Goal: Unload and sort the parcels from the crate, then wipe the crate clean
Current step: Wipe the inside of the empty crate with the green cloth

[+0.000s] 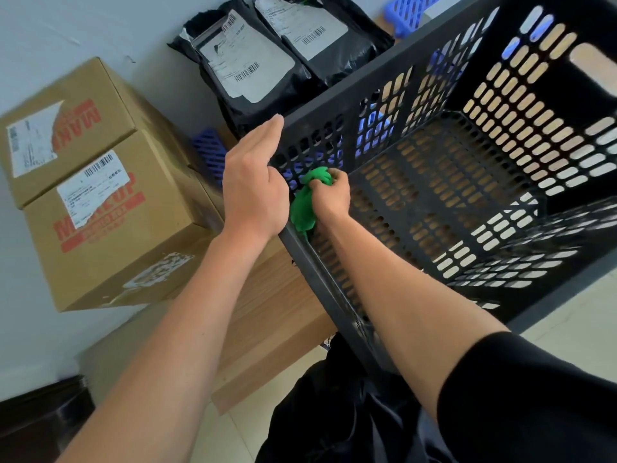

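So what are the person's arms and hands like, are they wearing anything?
Both forearms are bare. The left hand and right hand have no gloves, rings or watch showing. A black short sleeve covers the right upper arm; the left arm's sleeve is out of view.

Parcel-sorting room: labelled cartons (100, 182), mailer bags (253, 58).

Left hand (255, 182) rests flat with straight fingers on corner rim of black slotted crate (467, 182), right hand (330, 195) inside crate grips bunched green cloth (305, 208) against inner wall; two cardboard boxes (96, 182) and black parcel bags (267, 58) stand beside crate.
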